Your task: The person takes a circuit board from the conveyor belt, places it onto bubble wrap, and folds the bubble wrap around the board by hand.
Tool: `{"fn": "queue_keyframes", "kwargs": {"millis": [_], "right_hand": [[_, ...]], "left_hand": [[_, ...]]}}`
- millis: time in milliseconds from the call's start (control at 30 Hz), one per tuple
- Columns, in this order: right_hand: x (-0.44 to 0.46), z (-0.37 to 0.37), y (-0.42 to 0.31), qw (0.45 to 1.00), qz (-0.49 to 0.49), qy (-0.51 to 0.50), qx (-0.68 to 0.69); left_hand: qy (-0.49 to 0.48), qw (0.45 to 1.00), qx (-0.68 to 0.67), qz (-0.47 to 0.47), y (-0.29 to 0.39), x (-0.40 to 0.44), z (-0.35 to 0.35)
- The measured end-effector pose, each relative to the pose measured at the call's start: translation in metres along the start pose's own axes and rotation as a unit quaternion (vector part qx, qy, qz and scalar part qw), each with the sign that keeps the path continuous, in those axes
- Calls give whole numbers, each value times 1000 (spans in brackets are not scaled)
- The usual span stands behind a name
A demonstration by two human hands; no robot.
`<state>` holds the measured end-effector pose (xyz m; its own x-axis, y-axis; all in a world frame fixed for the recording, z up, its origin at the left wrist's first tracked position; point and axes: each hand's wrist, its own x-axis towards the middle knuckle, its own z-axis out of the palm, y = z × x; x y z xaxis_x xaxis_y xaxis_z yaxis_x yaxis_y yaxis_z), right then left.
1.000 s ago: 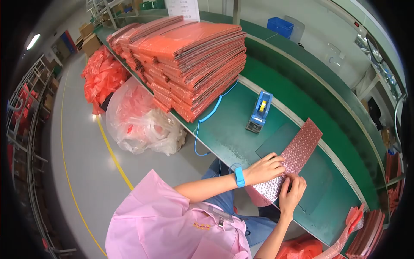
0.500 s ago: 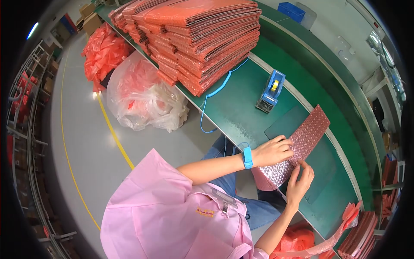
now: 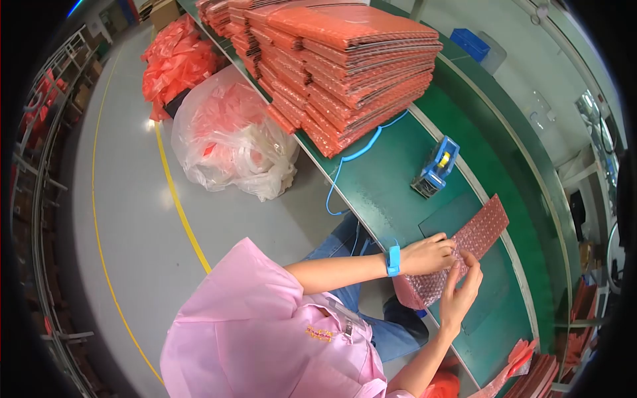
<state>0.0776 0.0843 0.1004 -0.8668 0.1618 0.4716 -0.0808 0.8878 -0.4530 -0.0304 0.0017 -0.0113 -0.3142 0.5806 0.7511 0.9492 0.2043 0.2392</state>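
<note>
A long pink bubble-wrap piece (image 3: 483, 227) lies slantwise over the green workbench, its near end hanging past the front edge. My left hand (image 3: 428, 255), with a blue wrist strap (image 3: 393, 261), rests on the wrap's middle, fingers curled together at it. Close beside it, my right hand (image 3: 461, 292) has thumb and index finger bent toward the same spot, pinching at the wrap's edge. What exactly lies between the fingertips is too small to make out. A blue tape dispenser (image 3: 436, 166) with yellow tape stands beyond my left hand.
A tall stack of red bubble-wrap bags (image 3: 358, 73) fills the bench's far left. A coiled blue cord (image 3: 361, 154) runs from it over the edge. A clear plastic sack (image 3: 232, 146) sits on the floor. More red wrap (image 3: 514, 365) lies at the lower right.
The view has shifted, so the bench things appear lower and farther right. My fingertips have drawn closer together over the wrap, and its far end sits lower in view.
</note>
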Motion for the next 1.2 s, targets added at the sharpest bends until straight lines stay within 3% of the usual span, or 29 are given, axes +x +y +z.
{"fn": "queue_keyframes", "kwargs": {"millis": [133,267,300,433,467,633,767,933,1200], "right_hand": [[17,5,-25,999,-20,-22,17],[31,11,-47,996,-82,-36,17],[33,13,-51,995,-87,-36,17],[36,17,-58,994,-93,-56,10],[36,17,-59,994,-95,-54,8],[28,9,-53,995,-88,-53,0],[22,0,-32,998,-59,-19,-7],[9,-10,1,995,82,-36,-33],[-35,4,55,995,30,-55,-84]], "left_hand": [[-65,996,56,4,1,1,3],[134,991,1,5,3,3,9],[137,990,4,4,4,3,5],[104,961,-247,-71,9,2,-8],[107,961,-247,-68,8,2,-7],[140,979,-147,-4,5,-3,2],[-38,998,36,-18,3,-3,10],[-10,1000,24,-6,3,-2,3],[-58,998,21,-12,5,-1,0]]}}
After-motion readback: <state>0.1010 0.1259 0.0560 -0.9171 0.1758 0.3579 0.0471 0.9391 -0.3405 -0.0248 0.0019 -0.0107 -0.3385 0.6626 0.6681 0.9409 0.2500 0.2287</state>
